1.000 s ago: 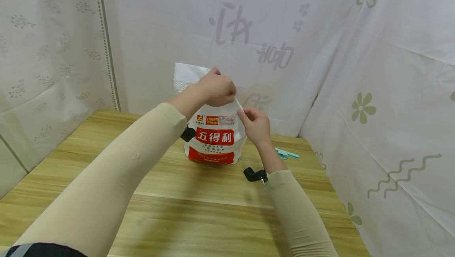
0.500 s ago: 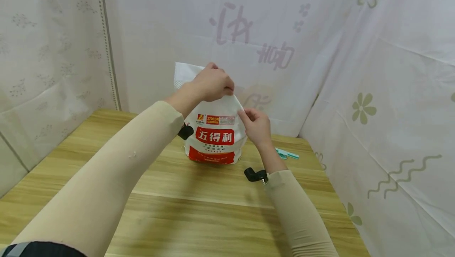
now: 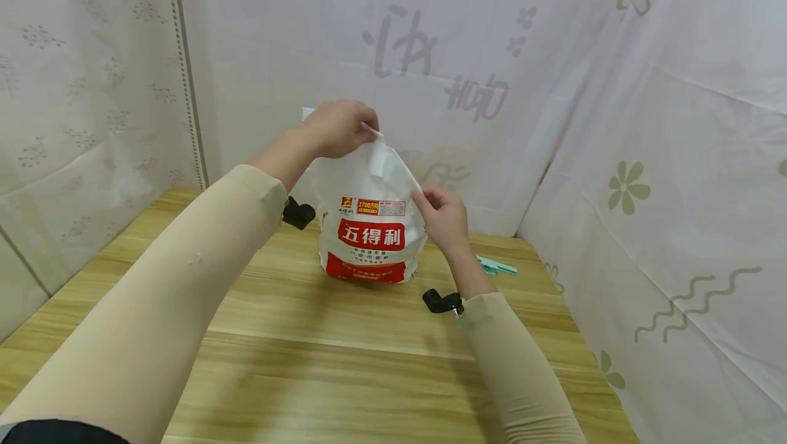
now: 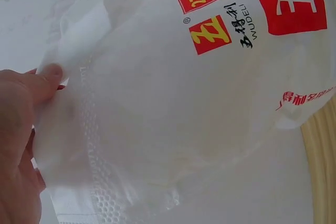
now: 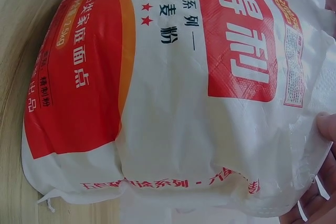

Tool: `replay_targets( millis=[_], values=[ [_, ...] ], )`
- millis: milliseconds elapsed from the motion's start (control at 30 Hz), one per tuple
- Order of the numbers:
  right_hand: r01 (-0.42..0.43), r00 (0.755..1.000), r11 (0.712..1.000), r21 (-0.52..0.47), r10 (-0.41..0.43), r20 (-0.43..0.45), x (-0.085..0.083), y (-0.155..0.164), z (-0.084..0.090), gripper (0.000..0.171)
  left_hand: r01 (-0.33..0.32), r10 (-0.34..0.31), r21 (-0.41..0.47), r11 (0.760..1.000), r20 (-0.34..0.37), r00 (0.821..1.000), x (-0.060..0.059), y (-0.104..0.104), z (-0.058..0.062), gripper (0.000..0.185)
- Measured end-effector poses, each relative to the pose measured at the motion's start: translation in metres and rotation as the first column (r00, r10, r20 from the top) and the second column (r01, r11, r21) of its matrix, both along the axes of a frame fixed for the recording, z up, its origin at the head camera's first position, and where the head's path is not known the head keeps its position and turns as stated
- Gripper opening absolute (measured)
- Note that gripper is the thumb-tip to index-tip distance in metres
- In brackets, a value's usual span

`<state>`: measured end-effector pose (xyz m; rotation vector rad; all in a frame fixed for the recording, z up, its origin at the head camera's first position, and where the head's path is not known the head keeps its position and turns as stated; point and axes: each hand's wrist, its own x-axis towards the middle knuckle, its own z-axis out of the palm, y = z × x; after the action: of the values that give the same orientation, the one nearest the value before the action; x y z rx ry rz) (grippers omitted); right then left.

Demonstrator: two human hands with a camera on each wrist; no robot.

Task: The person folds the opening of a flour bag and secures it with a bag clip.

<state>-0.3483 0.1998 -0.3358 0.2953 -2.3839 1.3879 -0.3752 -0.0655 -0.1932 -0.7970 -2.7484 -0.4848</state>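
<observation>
A white bag of wheat flour (image 3: 371,236) with red printed panels stands upright on the table. My left hand (image 3: 341,128) holds its top edge, and the left wrist view shows the thumb (image 4: 51,73) on the near face with fingers behind the plastic. Near the thumb a small part of the rim is folded over. Lower on the sloping right side, my right hand (image 3: 445,220) pinches the bag's edge between thumb and fingers. In the right wrist view the bag's lower front (image 5: 168,124) fills most of the picture, and the right fingers are partly hidden behind the plastic.
Light teal plastic clips (image 3: 499,266) lie on the wooden table (image 3: 344,376), to the right of the bag behind my right wrist. Pale patterned curtains (image 3: 258,34) hang around the table's back and sides.
My left hand has slid leftward along the bag's top edge, uncovering the folded bit of rim. The right hand keeps its place, and the bag's base has not shifted.
</observation>
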Motion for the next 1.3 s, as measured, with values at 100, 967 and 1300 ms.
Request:
replay_targets(
  millis=[100,967,1300],
  values=[
    [0.001,1.000,1.000,0.004,-0.001,-0.003,-0.001,0.001,0.000,0.035,0.010,-0.010,0.024,1.000,-0.010,1.000,0.003,0.001,0.000,0.022],
    [-0.008,0.999,1.000,-0.013,0.009,0.034,0.004,0.001,0.002,0.036,0.073,-0.108,-0.318,0.945,-0.094,0.990,0.013,0.031,0.002,0.030],
    [-0.022,0.999,0.999,-0.024,0.023,0.030,0.002,0.002,0.001,0.033,0.058,-0.146,-0.352,0.934,-0.230,0.962,0.013,0.040,-0.007,0.014]
  ],
)
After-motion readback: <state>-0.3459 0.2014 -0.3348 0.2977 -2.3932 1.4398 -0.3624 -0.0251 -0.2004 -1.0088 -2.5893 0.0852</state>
